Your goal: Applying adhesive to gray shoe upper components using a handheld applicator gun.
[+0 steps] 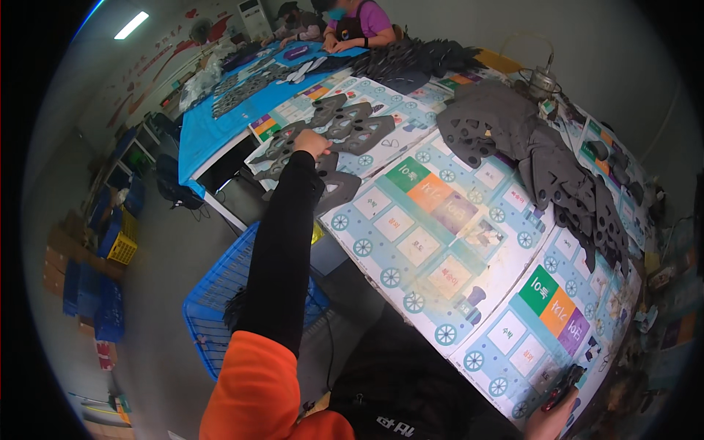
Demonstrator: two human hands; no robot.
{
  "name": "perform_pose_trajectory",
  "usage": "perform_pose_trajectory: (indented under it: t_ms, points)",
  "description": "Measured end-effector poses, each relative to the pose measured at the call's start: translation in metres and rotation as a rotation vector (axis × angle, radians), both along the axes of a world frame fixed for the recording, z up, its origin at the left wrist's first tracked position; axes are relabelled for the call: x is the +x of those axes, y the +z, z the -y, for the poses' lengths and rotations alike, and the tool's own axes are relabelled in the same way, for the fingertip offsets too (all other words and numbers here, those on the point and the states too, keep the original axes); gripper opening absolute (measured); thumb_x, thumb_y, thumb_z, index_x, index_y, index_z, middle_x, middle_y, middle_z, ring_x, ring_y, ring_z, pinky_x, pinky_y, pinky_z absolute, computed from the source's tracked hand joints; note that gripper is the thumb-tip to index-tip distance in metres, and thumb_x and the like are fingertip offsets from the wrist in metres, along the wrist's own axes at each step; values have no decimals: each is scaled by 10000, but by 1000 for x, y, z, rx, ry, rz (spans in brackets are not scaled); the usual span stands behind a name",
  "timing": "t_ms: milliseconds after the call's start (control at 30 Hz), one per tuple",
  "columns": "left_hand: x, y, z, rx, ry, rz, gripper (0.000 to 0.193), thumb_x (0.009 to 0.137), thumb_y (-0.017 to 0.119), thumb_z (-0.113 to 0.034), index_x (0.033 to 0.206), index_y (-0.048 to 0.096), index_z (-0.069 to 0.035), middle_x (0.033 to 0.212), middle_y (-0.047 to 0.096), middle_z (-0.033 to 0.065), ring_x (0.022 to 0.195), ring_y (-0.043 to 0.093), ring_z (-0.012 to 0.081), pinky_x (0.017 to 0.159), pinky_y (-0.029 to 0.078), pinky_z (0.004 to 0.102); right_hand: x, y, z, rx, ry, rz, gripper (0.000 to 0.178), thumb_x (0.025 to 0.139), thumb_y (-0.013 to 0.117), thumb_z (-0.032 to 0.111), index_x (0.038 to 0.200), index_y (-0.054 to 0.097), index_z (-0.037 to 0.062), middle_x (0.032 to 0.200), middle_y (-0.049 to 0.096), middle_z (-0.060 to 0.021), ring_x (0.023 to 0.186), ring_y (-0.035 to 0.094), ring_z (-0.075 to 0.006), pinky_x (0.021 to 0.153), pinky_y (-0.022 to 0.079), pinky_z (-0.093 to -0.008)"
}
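Grey perforated foam sheets [334, 128], flat and jagged-edged, pinched by closed left hand [311, 141]; right hand [551, 419] gripping dark tool [563, 386].

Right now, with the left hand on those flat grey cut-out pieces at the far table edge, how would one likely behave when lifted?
The grey cut-out pieces look thin, flat and full of holes, so probably light. The similar dark pile drapes, hinting that they flex rather than stay stiff. Under the left hand they overlap, so neighbours may drag along.

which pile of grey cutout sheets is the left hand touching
The small flat pile at the table's left edge, under the left hand. The big heap lies apart, further right along the table, untouched.
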State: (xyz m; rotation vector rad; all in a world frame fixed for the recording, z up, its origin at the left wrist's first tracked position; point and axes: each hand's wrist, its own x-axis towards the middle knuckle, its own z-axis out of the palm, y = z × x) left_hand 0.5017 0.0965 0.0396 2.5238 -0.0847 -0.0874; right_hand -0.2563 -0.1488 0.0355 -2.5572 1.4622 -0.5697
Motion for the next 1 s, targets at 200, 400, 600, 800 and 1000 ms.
perform_pose_trajectory:
  t_ms: [200, 400, 600, 800, 1000]
  points:
    - [8, -3, -4, -140, 57, -54, 219, 918, 785, -134, 800, 723, 40, 717, 731, 113, 450, 518, 149, 395, 359, 344, 2, 2, 0, 6, -4, -7, 359, 949, 612, 123, 1241, 563, -80, 1040, 652, -362, 981, 617, -562, 850, 507, -577]
    - [13, 0, -8, 13, 24, -111, 222, 929, 767, -167, 777, 751, -5, 697, 752, 50, 498, 623, 143, 458, 427, 342, 3, 3, 0, 2, -15, -14, 325, 968, 607, 144, 1216, 578, -64, 1036, 657, -356, 972, 622, -558, 842, 512, -582]
    - [18, -7, -16, 46, 8, -95, 234, 934, 765, -190, 772, 768, -21, 715, 763, 47, 519, 643, 151, 473, 436, 339, 3, 2, 0, 0, -26, -22, 279, 970, 613, 169, 1160, 587, -32, 992, 648, -342, 931, 617, -544, 813, 501, -604]
    - [29, -18, -24, 101, -70, -74, 245, 950, 741, -215, 788, 784, -37, 719, 770, 32, 548, 673, 150, 520, 469, 346, 8, 9, -3, 55, -73, -26, 317, 950, 609, 151, 1189, 576, -53, 1023, 650, -352, 967, 616, -552, 841, 501, -595]
    - [37, -29, -28, 66, -28, -64, 243, 941, 714, -213, 786, 798, -44, 740, 776, 60, 646, 725, 170, 566, 505, 357, 4, 9, -4, 96, -61, 6, 368, 922, 587, 102, 1236, 561, -86, 1051, 646, -371, 1004, 601, -579, 883, 495, -587]
